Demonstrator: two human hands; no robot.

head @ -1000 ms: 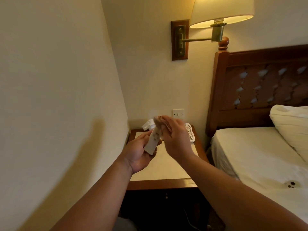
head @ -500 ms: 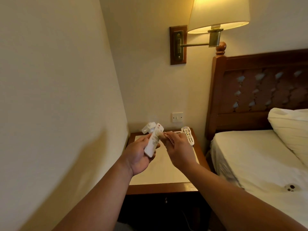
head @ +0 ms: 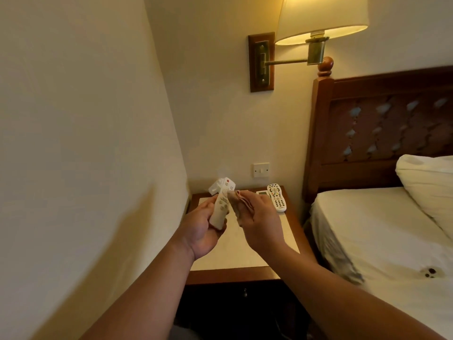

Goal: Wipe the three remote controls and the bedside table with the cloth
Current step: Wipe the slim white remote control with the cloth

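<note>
One white remote point(head: 221, 204) stands tilted in my left hand point(head: 203, 227), fingers wrapped around its lower half. My right hand point(head: 259, 222) pinches the folded cloth point(head: 239, 204) against its side, above the counter point(head: 245, 251).

The bedside table point(head: 245, 256) sits boxed in: a wall runs along its 9 o'clock edge, another wall closes 12 o'clock, and the bed point(head: 382, 236) and headboard point(head: 382, 123) stand close at 3 o'clock. Open approach is from 6 o'clock, above the front edge. At the back, a white remote point(head: 277, 198) lies at 1 o'clock, a smaller device point(head: 261, 192) just beside it, and a white object point(head: 215, 188) at 11 o'clock. The centre and front surface lie bare. The wall lamp point(head: 321, 20) overhangs high above.
</note>
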